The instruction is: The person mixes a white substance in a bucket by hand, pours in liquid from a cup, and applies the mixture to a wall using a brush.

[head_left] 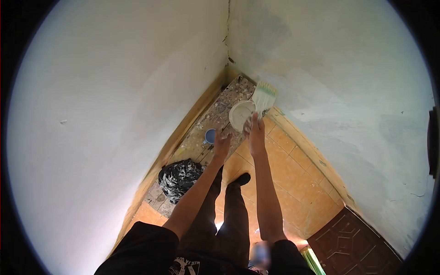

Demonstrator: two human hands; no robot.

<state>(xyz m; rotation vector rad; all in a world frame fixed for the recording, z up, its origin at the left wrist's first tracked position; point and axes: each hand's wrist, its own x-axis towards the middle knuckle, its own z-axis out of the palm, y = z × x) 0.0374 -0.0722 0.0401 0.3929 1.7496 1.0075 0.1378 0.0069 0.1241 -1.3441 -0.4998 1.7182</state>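
A wide paintbrush (pixel 264 96) is gripped in my right hand (pixel 255 130), its pale, paint-coated bristles pointing up near the right wall. Just left of the brush, a round tub (pixel 241 116) with whitish contents sits on the paint-spattered boards (pixel 215 114); the brush overlaps its rim in this view. My left hand (pixel 222 145) is held out lower and to the left, thumb and fingers apart with nothing in them. Beside its fingertips, a blue cup (pixel 210 136) stands on the same boards.
Two pale walls meet in a cracked corner (pixel 228 46) ahead. A crumpled black-and-white cloth (pixel 180 178) lies on the boards at lower left. Orange floor tiles (pixel 288 183) stretch below on the right, toward a dark brown patterned panel (pixel 350 243).
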